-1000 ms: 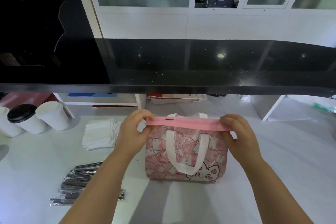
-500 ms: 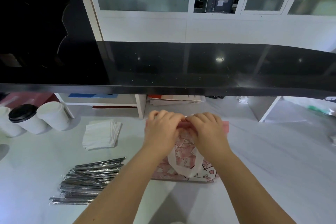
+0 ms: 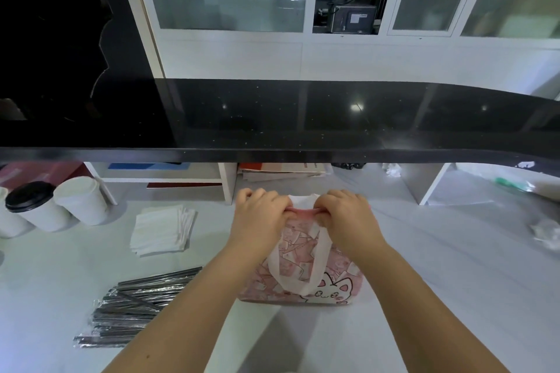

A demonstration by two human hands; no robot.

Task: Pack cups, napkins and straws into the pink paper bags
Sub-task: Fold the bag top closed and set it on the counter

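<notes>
Pink paper bag point(image 3: 295, 257): one, standing at the centre of the white counter point(image 3: 454, 281). The left hand point(image 3: 257, 221) and right hand point(image 3: 348, 221) sit side by side, both pinching its folded top edge. The bag's contents are hidden. To its left are one napkin stack point(image 3: 162, 228), one pile of wrapped straws point(image 3: 133, 309) and three cups point(image 3: 81, 203), one with a black lid.
</notes>
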